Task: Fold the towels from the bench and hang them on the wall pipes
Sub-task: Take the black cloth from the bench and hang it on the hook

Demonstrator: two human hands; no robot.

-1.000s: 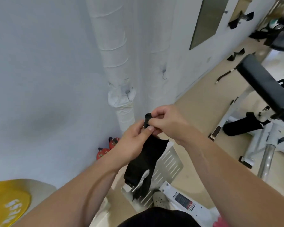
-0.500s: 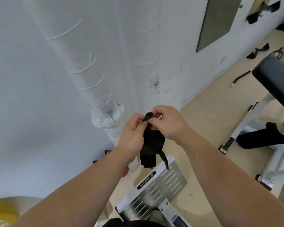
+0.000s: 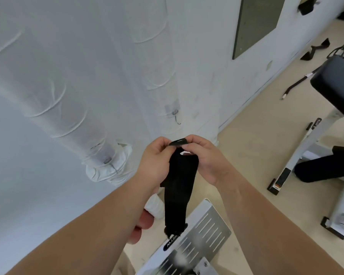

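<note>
A narrow black towel [image 3: 178, 185] hangs down between my hands, folded into a long strip. My left hand [image 3: 156, 161] and my right hand [image 3: 204, 155] both pinch its top edge, where a small black loop stands up between my fingertips. Two white wrapped wall pipes rise in front of me: a thick pipe [image 3: 54, 100] to the left and a second pipe [image 3: 157, 62] just beyond my hands. A small metal hook [image 3: 176, 116] sticks out of the second pipe, a little above the loop.
A black padded gym bench [image 3: 334, 90] on a white frame stands at the right. A slotted metal footplate [image 3: 203, 233] lies below my hands. Black straps and a bar lie on the beige floor along the wall.
My view has tilted up and come closer to the pipes. Both hands have lifted the towel slightly and spread the loop at its top; the towel hangs straighter.
</note>
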